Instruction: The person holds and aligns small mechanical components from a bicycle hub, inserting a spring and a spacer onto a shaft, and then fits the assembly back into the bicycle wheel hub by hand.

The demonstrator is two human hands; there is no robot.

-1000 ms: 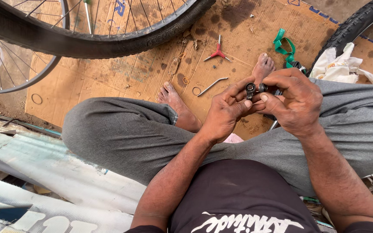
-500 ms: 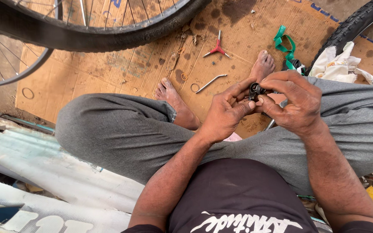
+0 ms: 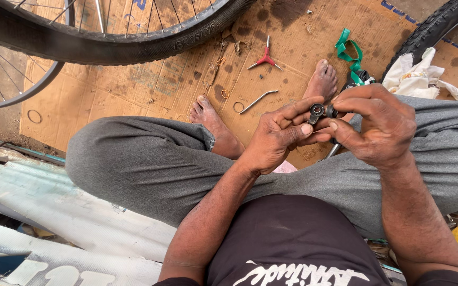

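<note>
A: What has shifted in your hands over the last second?

B: Very little. Your left hand [image 3: 279, 135] and right hand [image 3: 377, 127] stay pressed together above your lap, and the small black metal ring-shaped part [image 3: 317, 112] now faces up so its round hole shows. That tells me you are still working on the part between your fingertips.

A: Where does it sit?

B: Pinched between your left thumb and fingers, with your right fingertips closed on it from the other side, just above your grey trousers [image 3: 149, 164].

A: And further out?

B: Your bare feet rest on brown stained cardboard [image 3: 107, 90], near a bent steel rod [image 3: 258, 100], a red three-armed wrench [image 3: 265, 58] and a black spoked bicycle wheel [image 3: 117, 37]
</note>
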